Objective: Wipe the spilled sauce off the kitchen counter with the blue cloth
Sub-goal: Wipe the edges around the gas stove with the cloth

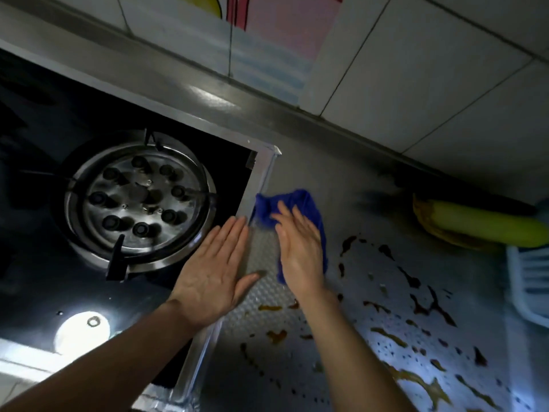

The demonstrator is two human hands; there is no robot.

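Note:
The blue cloth [297, 203] lies crumpled on the steel counter [297, 382] beside the stove's right edge. My right hand [300, 248] lies flat on top of the cloth with straight fingers pointing away from me. My left hand [215, 272] is open and flat, resting across the stove's metal rim, thumb stretched toward the counter. Brown and yellowish sauce streaks and drops [421, 304] are scattered over the counter to the right of and below the cloth. Part of the cloth is hidden under my right hand.
A gas stove with a round burner [139, 197] fills the left side. A yellow-green banana-like fruit [487, 224] lies at the right by the wall. A white slotted tray [528, 281] sits at the right edge. Tiled wall [416, 69] runs behind the counter.

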